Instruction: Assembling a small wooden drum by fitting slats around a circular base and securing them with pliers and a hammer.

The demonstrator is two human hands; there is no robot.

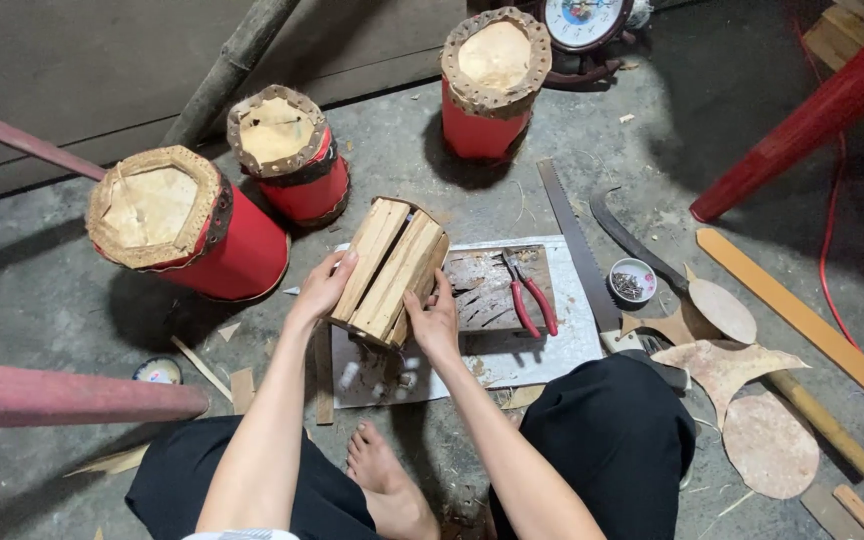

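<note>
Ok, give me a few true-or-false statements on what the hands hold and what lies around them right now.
1. Both hands grip the wooden slat barrel. True: left hand and right hand press its sides.
2. The red-handled pliers are in the right hand. False: they lie on the board beside it.
3. Three red drums stand on the floor behind. True.
4. The saw blade rests across the barrel. False: it lies on the floor, apart.
5. The small bowl sits right of the saw blade. True.
</note>
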